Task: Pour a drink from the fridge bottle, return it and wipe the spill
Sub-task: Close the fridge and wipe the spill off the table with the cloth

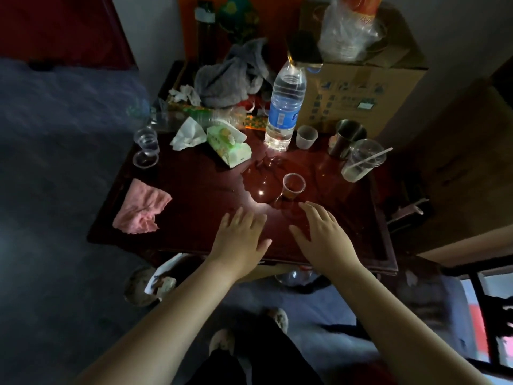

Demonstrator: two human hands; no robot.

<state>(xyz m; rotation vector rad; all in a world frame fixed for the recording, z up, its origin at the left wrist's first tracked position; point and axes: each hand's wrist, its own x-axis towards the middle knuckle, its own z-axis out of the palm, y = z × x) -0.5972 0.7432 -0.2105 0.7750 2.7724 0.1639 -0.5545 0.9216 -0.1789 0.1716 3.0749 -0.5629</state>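
Observation:
A clear plastic water bottle (286, 107) with a blue label stands upright at the back of the dark red table (194, 234). A puddle of spilled water (259, 177) spreads from its base toward a small clear cup (293, 187) in the middle. A crumpled pink cloth (141, 209) lies at the table's left edge. My left hand (238, 240) hovers flat, fingers spread, just in front of the puddle. My right hand (322, 234) is also flat and spread, its fingertips close to the small cup. Neither hand holds anything.
A green tissue pack (227, 145) and white tissue (187, 134) lie left of the bottle. Clear cups (145, 147), a small white cup (306, 137), a metal cup (348, 137) and a cup with a straw (361, 162) crowd the edges. A cardboard box (369, 90) and grey cloth (230, 76) sit behind.

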